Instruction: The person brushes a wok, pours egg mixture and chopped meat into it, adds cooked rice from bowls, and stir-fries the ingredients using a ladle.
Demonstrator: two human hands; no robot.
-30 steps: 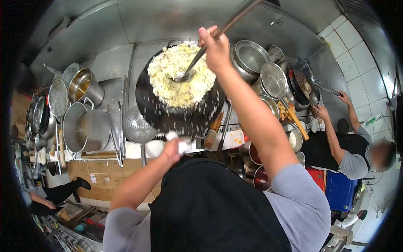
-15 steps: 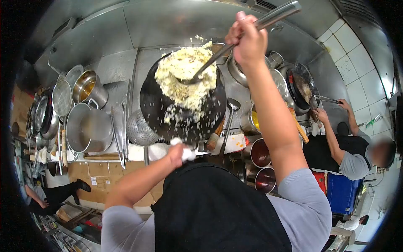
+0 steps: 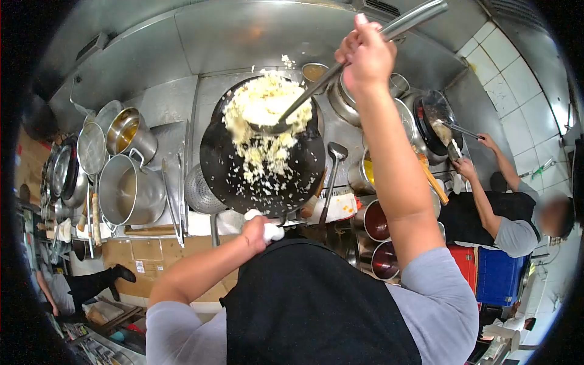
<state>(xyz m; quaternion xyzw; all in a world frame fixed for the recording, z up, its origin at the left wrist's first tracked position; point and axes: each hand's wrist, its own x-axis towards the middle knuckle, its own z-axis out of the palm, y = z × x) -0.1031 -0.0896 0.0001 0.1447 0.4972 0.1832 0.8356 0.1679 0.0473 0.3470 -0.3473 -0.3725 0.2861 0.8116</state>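
Note:
A black wok (image 3: pixel 267 191) stands at the stove in front of me, strewn with loose grains. Pale yellow fried rice (image 3: pixel 258 103) is heaped toward its far side. With a folded white cloth (image 3: pixel 273 232) in its closed fingers, my left hand (image 3: pixel 254 233) grips the near edge of the wok, where the handle is mostly hidden. My right hand (image 3: pixel 368 56) is wrapped round the long metal handle of a ladle (image 3: pixel 319 82). The ladle's bowl presses into the rice.
To the left are a large pot (image 3: pixel 131 191), a smaller pot (image 3: pixel 132 134) and a perforated skimmer (image 3: pixel 204 191). A wok spatula (image 3: pixel 333 170) and sauce containers (image 3: pixel 385 260) lie to the right. Further right, a co-worker (image 3: pixel 486 213) handles another wok (image 3: pixel 435 121).
The wok has shifted slightly toward me and left, its near surface showing more. Rice has spread down its middle. My right hand and ladle have moved a little right.

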